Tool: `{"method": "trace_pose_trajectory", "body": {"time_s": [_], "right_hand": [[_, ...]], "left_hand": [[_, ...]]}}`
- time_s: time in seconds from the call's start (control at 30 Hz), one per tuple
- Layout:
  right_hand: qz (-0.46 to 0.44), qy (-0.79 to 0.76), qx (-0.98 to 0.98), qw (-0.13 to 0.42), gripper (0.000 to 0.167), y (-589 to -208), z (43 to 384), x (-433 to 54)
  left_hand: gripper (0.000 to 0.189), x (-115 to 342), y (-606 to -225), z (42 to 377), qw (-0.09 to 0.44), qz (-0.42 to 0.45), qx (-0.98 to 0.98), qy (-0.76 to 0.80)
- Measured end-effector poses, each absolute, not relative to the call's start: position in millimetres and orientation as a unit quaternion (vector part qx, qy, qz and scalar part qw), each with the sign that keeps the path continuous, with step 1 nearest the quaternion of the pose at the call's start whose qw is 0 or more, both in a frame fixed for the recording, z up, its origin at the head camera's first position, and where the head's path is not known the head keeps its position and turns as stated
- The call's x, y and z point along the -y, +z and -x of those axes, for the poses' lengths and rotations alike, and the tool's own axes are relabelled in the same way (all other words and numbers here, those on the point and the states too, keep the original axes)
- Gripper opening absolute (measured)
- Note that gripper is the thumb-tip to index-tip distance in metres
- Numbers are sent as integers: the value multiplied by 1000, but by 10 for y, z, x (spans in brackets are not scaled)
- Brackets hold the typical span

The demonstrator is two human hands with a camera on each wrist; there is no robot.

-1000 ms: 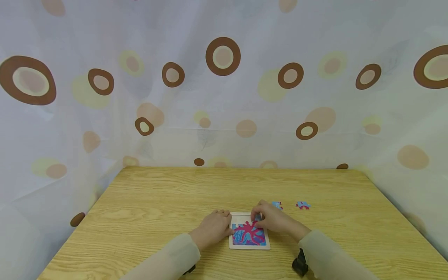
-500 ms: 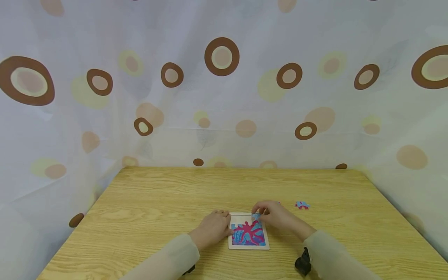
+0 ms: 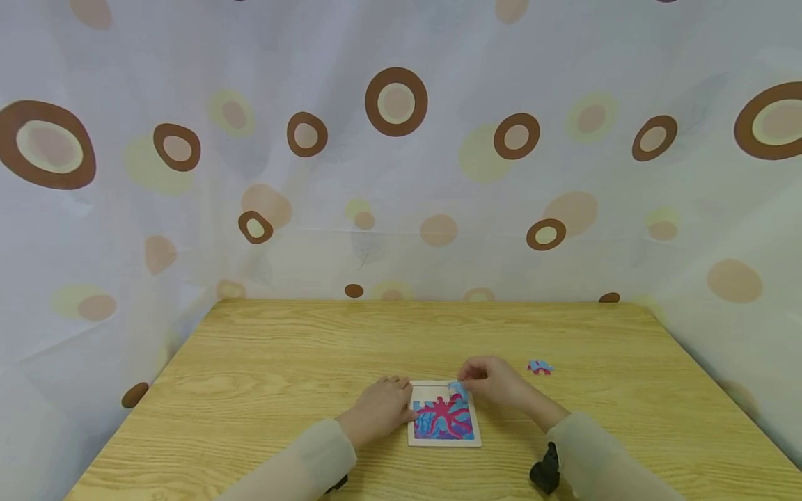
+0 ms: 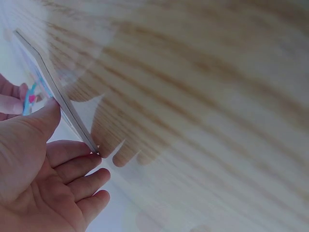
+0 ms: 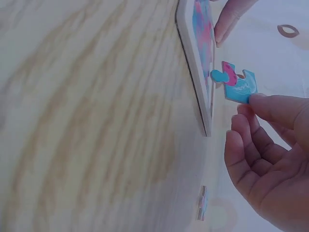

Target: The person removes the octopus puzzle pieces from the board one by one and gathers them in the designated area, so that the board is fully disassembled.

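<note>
A square jigsaw puzzle in a pale frame [image 3: 416, 442], showing a pink octopus on blue and purple, lies before me; bare board shows in its upper part. At its left side, my left hand [image 3: 383, 409] rests with the thumb on the frame edge and the fingers reaching to the far corner. My right hand [image 3: 495, 383] pinches a blue puzzle piece [image 5: 241, 89] with a pink patch between thumb and fingers. In the head view that piece is over the frame's upper right corner; in the right wrist view it is tilted, and contact with the board cannot be told.
A loose blue and pink puzzle piece [image 3: 540, 367] lies on the wooden table [image 3: 301, 348], right of and beyond the frame. Patterned cloth [image 3: 401, 181] hangs behind the table and along both sides.
My right hand has drawn back slightly to the right, still pinching the piece, which shows more now. A second loose piece seen earlier is now hidden by that hand. The left hand stays put.
</note>
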State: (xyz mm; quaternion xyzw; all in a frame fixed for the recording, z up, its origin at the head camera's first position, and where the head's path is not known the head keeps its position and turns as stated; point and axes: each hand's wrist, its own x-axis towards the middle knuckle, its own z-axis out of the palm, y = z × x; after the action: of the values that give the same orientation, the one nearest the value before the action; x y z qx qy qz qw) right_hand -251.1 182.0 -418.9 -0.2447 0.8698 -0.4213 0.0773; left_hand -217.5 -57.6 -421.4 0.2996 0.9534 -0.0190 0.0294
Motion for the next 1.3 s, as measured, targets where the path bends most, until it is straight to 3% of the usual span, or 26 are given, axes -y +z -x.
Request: {"method": "trace_pose_trajectory", "body": {"time_s": [0.23,0.47,0.87,1.3], "right_hand": [[220,-476,-848,76,12,-4020,2575,-2094],[125,-468,-874,45,20,-3909,2658,-2581],[38,-437,-898,35,32,-4089,2749,-3425],[-24,-408,-911,51,31,-4180,2769,-3777]], "left_hand": [[52,566,-4192,2167,38,-295,-954,-21],[52,572,-4195,2168,43,-294,-954,-21],[49,575,-4204,2169,29,-298,-954,-20],[49,577,-4215,2177,32,-299,-954,-19]]}}
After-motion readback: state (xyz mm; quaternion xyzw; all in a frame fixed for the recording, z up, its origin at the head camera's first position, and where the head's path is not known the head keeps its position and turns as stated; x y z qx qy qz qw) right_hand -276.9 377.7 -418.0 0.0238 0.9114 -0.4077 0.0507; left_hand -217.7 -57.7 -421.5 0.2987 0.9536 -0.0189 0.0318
